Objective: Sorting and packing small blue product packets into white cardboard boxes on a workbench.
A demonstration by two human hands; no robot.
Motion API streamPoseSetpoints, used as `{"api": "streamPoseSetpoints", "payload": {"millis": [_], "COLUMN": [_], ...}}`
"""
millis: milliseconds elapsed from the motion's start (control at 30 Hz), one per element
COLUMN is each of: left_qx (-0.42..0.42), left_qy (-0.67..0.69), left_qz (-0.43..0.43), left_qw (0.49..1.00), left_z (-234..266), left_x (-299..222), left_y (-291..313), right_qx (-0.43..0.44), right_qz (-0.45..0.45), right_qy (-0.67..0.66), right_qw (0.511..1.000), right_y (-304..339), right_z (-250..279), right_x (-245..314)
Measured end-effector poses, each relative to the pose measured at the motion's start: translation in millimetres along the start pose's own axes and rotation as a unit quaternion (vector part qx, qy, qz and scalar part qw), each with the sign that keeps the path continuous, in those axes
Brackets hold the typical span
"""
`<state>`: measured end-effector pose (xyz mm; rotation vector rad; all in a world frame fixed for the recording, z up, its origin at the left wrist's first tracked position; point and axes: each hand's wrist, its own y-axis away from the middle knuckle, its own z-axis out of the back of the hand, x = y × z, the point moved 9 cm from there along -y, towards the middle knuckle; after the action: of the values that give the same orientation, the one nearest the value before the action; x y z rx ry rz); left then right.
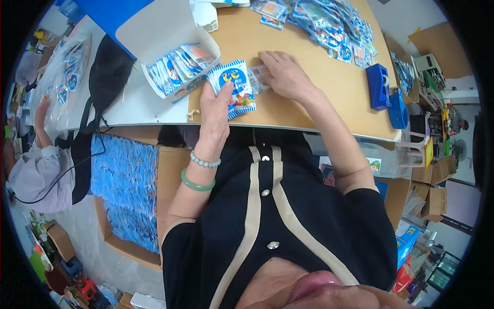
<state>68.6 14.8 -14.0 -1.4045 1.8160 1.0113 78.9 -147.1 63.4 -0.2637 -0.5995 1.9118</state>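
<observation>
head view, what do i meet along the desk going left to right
Clear plastic bag → open box → left hand → blue-and-white packets it holds → right hand → blue tape dispenser

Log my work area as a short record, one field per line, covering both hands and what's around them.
Left hand: holds at least one blue-and-white printed plastic packet
Right hand: blurred, fingers at a clear plastic packet, partly hidden
Beside left hand: open white-and-blue cardboard box, lid raised, packets standing inside
Table, far right: loose heap of blue-and-white packets
Table, right edge: blue plastic tape dispenser
Below table, left: brown cardboard carton filled with blue packets
</observation>
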Motion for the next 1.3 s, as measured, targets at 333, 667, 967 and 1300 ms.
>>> {"api": "streamPoseSetpoints", "payload": {"millis": [333, 667, 967, 1300], "left_qx": [0.015, 0.014, 0.027, 0.013], "left_qy": [-0.003, -0.015, -0.008, -0.007], "left_qz": [0.002, 0.011, 0.013, -0.024], "left_qw": [1.000, 1.000, 1.000, 1.000], "left_z": [4, 0, 4, 2], "left_x": [2, 4, 5, 5], "left_y": [0, -3, -4, -5], "right_qx": [0.238, 0.112, 0.217, 0.291], "right_qz": [-0.177, -0.132, -0.052, -0.273], "right_qy": [-0.095, -0.023, -0.030, -0.144], "right_qw": [0.950, 0.985, 0.974, 0.906], "right_y": [-66, -77, 60, 75], "right_z": [-82, -101, 8, 4], "right_x": [-95, -124, -22, -51]}}
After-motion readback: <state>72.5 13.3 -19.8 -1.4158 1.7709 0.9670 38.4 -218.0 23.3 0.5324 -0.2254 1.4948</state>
